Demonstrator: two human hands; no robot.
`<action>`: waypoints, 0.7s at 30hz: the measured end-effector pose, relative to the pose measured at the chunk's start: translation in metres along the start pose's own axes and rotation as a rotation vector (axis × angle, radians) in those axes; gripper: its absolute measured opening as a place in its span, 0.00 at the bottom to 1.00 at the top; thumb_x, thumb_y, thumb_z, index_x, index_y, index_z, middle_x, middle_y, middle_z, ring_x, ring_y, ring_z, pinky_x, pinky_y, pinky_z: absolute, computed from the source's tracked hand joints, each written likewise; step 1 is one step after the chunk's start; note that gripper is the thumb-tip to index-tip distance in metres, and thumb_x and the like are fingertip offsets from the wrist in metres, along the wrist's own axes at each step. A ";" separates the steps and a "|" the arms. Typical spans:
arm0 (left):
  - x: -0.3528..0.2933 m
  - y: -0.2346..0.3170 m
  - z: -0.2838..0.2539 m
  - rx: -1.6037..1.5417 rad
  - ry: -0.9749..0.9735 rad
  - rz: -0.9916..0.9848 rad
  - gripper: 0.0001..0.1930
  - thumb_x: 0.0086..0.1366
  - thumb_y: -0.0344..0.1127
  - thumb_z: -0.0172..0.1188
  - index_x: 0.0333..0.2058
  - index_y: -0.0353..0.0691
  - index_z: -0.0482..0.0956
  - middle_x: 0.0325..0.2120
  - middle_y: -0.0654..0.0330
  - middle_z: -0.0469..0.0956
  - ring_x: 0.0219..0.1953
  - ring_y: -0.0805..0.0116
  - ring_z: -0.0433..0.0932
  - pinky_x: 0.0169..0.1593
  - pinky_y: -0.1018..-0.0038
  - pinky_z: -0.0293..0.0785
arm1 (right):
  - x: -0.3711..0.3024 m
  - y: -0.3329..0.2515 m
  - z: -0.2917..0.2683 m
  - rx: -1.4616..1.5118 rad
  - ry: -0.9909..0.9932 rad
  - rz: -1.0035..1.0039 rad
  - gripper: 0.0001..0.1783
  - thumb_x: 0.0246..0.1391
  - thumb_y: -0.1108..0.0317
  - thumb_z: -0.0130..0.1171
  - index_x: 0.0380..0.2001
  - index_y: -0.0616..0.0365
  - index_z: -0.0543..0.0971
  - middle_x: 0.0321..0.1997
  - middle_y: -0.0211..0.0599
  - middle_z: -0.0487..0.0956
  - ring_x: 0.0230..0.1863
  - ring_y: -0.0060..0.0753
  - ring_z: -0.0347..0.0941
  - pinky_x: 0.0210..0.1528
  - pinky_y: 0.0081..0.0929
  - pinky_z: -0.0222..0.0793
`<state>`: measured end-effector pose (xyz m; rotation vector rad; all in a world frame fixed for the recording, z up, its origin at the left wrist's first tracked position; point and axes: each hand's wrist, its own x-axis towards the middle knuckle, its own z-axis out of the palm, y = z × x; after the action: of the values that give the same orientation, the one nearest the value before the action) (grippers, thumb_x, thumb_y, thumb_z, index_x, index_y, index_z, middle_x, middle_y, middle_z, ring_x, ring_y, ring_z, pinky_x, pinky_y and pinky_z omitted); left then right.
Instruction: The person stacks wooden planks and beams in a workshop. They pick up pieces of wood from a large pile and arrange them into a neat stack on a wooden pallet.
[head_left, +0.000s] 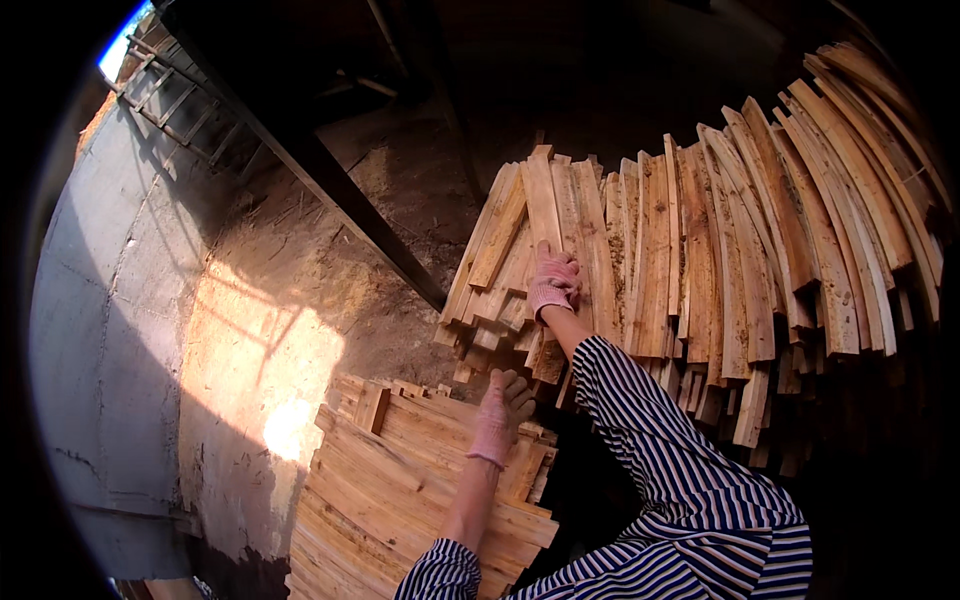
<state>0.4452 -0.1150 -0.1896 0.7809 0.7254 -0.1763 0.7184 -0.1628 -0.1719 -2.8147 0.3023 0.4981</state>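
Note:
My right hand (555, 278), in a pink work glove, grips the near end of a pale wooden plank (543, 205) on the far stack. One finger lies along the plank's face and the others curl at its side. My left hand (502, 415), in a similar glove with dirt-brown fingers, hovers over the right part of the nearer plank stack (400, 480). Its fingers are loosely bent and slightly blurred, with nothing visible in them. A short wood piece (371, 409) sits at the far left edge of that nearer stack.
A long row of stacked planks (740, 240) curves away to the right, with uneven ends jutting out. A dark post (330, 185) slants down beside the far stack. On the left stand a grey concrete wall (100, 330) and a wooden ladder (175, 105). Sunlight falls on the dirt floor (250, 350).

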 end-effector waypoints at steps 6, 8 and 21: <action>-0.008 0.007 0.010 -0.072 0.011 -0.004 0.46 0.71 0.64 0.52 0.71 0.32 0.51 0.69 0.40 0.58 0.69 0.41 0.61 0.68 0.51 0.62 | -0.032 0.035 -0.028 0.233 -0.213 -0.109 0.39 0.61 0.59 0.60 0.71 0.40 0.56 0.68 0.53 0.64 0.65 0.51 0.67 0.58 0.46 0.74; -0.004 0.019 0.015 -0.087 -0.020 -0.029 0.49 0.69 0.67 0.52 0.72 0.32 0.50 0.69 0.40 0.58 0.68 0.41 0.62 0.67 0.51 0.63 | -0.081 0.076 -0.049 0.673 -0.392 -0.460 0.45 0.59 0.55 0.62 0.75 0.45 0.52 0.72 0.53 0.61 0.69 0.49 0.64 0.65 0.43 0.69; -0.091 0.008 -0.043 -0.304 0.263 0.366 0.42 0.65 0.72 0.54 0.59 0.37 0.69 0.45 0.50 0.80 0.45 0.59 0.81 0.45 0.65 0.82 | -0.299 0.151 0.018 0.719 -0.716 -0.798 0.47 0.50 0.63 0.72 0.72 0.50 0.63 0.69 0.42 0.69 0.67 0.36 0.68 0.69 0.32 0.62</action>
<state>0.3576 -0.0895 -0.1457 0.6369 0.8197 0.3668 0.4006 -0.2526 -0.1141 -1.6996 -0.6320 0.8991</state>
